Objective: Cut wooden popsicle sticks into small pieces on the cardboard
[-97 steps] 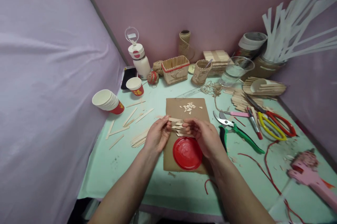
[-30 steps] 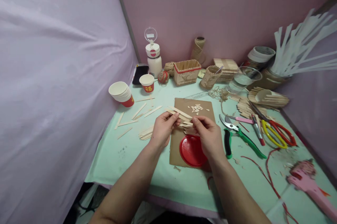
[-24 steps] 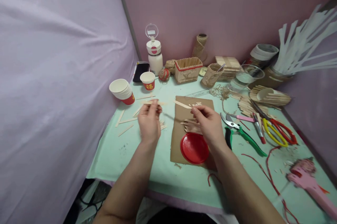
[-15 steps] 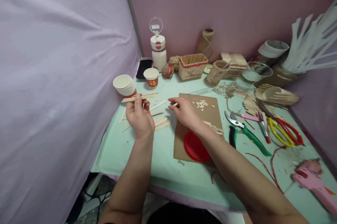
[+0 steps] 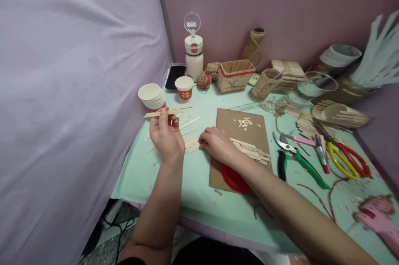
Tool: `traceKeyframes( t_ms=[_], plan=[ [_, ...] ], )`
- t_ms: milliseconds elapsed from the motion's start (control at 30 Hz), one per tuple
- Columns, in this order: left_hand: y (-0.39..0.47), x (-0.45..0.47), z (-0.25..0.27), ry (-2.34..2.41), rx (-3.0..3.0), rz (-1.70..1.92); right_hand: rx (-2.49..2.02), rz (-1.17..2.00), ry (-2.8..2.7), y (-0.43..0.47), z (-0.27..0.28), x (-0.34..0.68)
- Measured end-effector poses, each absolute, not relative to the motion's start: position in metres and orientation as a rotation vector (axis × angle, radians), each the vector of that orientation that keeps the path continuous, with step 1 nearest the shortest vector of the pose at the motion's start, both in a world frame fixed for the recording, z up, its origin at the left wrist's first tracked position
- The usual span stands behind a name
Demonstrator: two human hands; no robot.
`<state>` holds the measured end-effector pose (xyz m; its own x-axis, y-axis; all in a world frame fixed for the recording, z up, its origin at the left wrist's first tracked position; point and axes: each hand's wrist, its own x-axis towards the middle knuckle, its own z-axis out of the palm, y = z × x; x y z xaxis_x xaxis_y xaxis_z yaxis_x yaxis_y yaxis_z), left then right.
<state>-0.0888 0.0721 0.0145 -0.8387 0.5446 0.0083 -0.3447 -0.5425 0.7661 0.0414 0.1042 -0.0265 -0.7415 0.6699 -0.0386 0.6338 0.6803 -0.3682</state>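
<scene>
My left hand [image 5: 166,134] is raised over the left part of the table, thumb and fingers pinching thin wooden craft sticks [image 5: 152,114] that lie roughly level. Lower and to the right, my right hand [image 5: 218,144] has its fingers curled down at the right ends of a small pile of wooden craft sticks [image 5: 191,145]; its fingertips are partly hidden. Beneath that hand are a brown cardboard sheet [image 5: 222,121] and a red round lid [image 5: 232,178]. More cut sticks [image 5: 254,153] lie on the cardboard by my right wrist, with small wood chips [image 5: 245,123] farther back.
Stacked paper cups [image 5: 151,95], a single cup [image 5: 184,87], a white bottle [image 5: 194,65] and a stick-built box [image 5: 235,77] stand behind. Green-handled pruners [image 5: 302,163], scissors [image 5: 346,159] and a pink glue gun [image 5: 375,217] lie to the right.
My right hand has come down and nearer, from above the table to the pile of sticks. My left hand keeps its sticks. The view has shifted slightly left.
</scene>
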Motion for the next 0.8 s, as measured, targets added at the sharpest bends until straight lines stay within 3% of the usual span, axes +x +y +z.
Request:
traceKeyframes(
  t_ms=[433, 800],
  plan=[
    [0.071, -0.0874, 0.0158, 1.096, 0.337, 2.339, -0.928, 0.313, -2.854, 0.0992, -0.0242, 0.0431],
    [0.0717, -0.088, 0.017, 1.043, 0.332, 2.356, -0.804, 0.486, -2.825, 0.1017, -0.0242, 0.0423]
  ],
)
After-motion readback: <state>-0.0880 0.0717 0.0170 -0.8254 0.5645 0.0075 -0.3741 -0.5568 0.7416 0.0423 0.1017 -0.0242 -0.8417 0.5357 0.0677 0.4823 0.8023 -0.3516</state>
